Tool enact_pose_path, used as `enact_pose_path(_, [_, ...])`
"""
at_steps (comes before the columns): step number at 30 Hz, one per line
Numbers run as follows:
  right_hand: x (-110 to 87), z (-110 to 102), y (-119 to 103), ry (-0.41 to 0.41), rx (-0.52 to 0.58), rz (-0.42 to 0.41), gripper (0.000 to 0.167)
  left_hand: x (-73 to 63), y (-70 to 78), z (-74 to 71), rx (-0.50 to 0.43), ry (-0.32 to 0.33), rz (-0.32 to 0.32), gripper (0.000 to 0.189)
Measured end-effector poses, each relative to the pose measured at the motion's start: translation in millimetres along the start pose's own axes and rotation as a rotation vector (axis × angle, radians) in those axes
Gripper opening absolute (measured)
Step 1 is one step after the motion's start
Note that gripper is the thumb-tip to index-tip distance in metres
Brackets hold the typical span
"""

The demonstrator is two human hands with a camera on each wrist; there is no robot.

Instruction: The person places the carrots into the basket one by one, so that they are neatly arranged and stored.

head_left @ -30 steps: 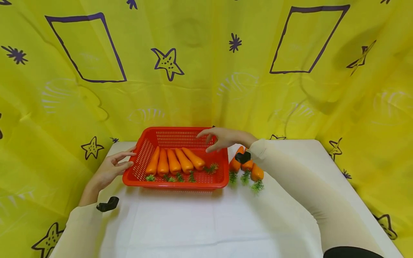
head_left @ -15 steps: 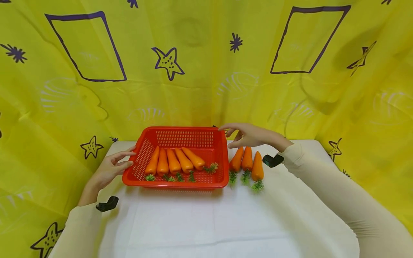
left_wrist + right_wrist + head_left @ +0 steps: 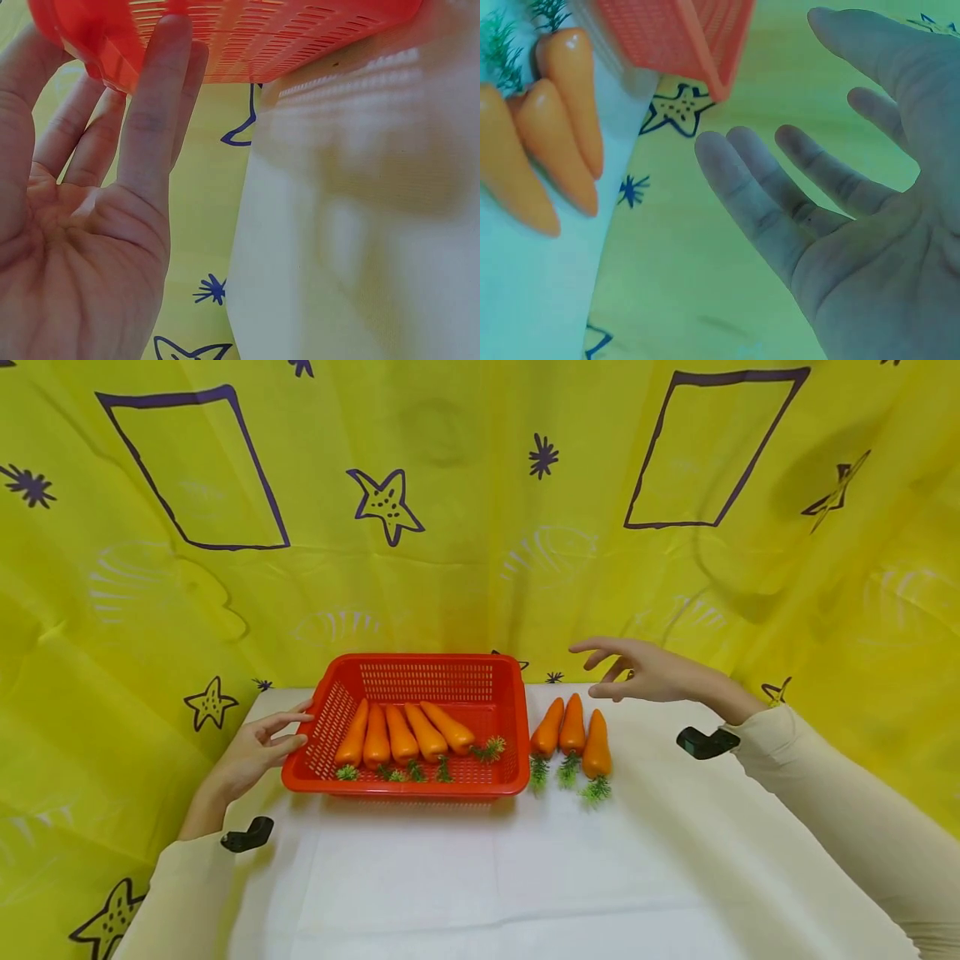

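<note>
Several orange carrots (image 3: 402, 737) with green tops lie side by side in a red perforated basket (image 3: 405, 789). My left hand (image 3: 251, 758) touches the basket's left side with extended fingers; the left wrist view shows the fingertips against its red wall (image 3: 247, 64), palm bare. Three more carrots (image 3: 572, 727) lie in a row on the white cloth, right of the basket, tips pointing away from me. Beyond and to the right of them, my right hand (image 3: 648, 672) hovers with fingers spread and holds nothing. The right wrist view shows its palm (image 3: 877, 277) and those carrots (image 3: 559, 142) apart from it.
A white cloth (image 3: 405, 877) covers the table. Yellow curtains (image 3: 457, 585) with purple drawings hang behind and along both sides. A black wrist camera (image 3: 707, 743) sits on the right sleeve and another camera (image 3: 248, 835) on the left.
My right hand has moved from above the basket's right part out to the right, past the three carrots, uncovering them. The left hand and the basket have stayed put.
</note>
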State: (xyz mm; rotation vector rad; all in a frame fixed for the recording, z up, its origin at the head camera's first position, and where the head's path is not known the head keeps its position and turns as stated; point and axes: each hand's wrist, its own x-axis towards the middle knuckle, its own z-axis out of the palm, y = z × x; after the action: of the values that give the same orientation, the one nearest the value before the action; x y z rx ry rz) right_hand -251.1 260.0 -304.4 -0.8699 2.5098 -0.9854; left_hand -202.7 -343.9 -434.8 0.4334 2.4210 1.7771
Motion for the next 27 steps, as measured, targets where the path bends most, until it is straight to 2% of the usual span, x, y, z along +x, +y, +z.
enact_pose_path(12, [-27.8, 0.6, 18.2, 0.051, 0.06, 0.057, 0.068, -2.2, -1.5, 0.2, 0.002, 0.003, 0.007, 0.04])
enact_pose_path(27, [-27.5, 24.7, 49.1, 0.092, 0.208, 0.113, 0.067, -1.6, -1.1, -0.3, -0.001, 0.005, 0.015, 0.038])
